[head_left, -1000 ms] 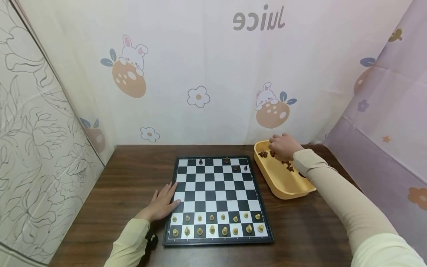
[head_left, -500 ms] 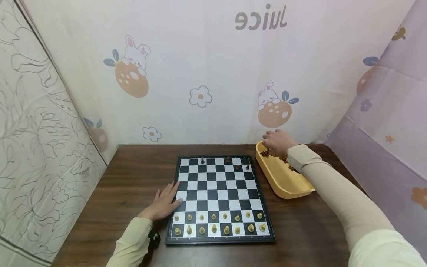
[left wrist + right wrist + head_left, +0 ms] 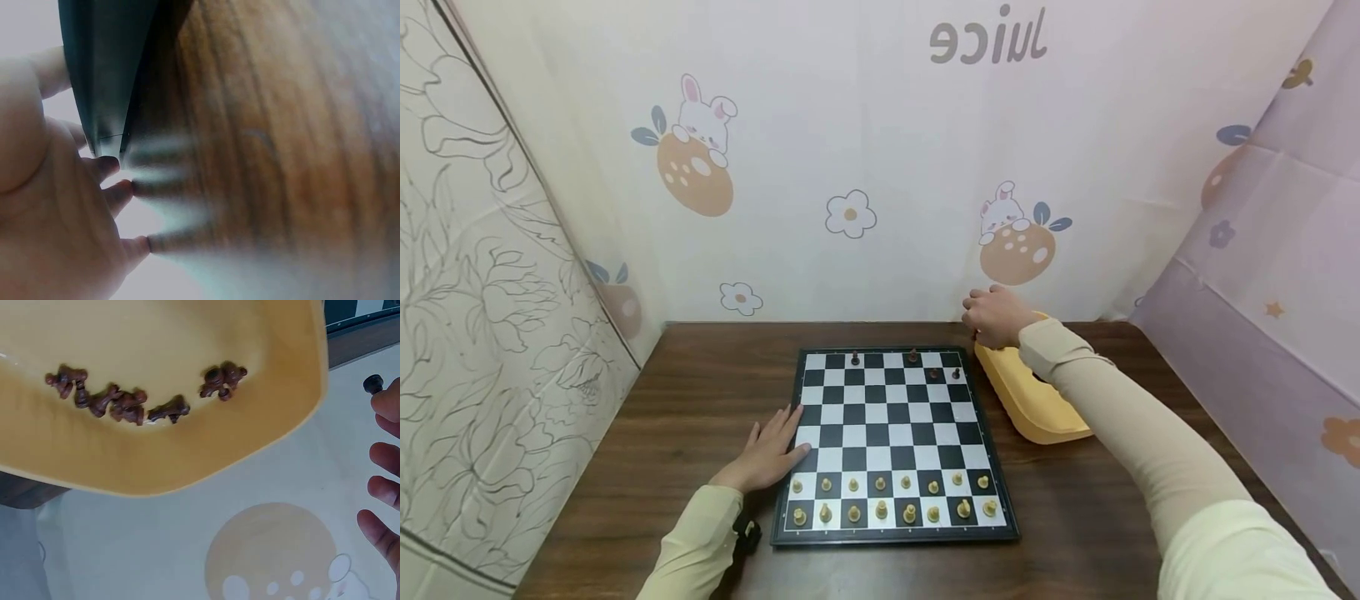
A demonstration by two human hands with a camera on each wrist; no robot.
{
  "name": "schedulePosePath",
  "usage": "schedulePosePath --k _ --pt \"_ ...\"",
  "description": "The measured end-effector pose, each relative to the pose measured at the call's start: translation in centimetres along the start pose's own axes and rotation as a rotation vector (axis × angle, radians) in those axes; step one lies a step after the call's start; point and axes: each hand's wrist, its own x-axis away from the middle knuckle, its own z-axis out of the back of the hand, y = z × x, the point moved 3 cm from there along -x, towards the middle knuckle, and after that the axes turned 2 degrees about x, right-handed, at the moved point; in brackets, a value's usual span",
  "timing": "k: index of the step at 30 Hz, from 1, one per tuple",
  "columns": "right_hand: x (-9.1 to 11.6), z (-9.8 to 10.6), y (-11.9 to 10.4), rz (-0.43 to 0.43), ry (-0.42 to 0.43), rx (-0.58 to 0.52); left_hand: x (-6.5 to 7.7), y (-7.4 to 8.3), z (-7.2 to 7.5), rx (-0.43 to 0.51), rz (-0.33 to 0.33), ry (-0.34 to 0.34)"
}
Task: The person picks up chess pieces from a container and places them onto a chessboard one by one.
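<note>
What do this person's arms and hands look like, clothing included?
The left hand and right hand wear no gloves. The left sleeve is long and pale cream. The right sleeve is long and beige, creased near the wrist and paler towards the upper arm. A small black object beside the left sleeve is too unclear to identify.

The left hand (image 3: 763, 458) touches the board (image 3: 880, 435) at its left edge; the right hand (image 3: 997, 318) is above the tray (image 3: 1030, 408) (a yellow one).
</note>
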Motion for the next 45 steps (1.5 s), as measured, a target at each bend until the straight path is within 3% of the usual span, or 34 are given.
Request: schedulePosePath --k 16,29,45 --pt "-2.4 0.4 -2.2 -0.001 0.006 0.039 -0.1 0.0 0.0 0.008 -0.016 0.005" --pt "-4.7 0.3 -5.0 0.058 -0.021 0.072 0.0 0.1 0.0 0.003 -0.002 0.008" --pt "-6.8 0.0 -7.4 0.115 -0.018 0.043 -0.5 -1.0 -0.6 -0.003 -0.004 0.01"
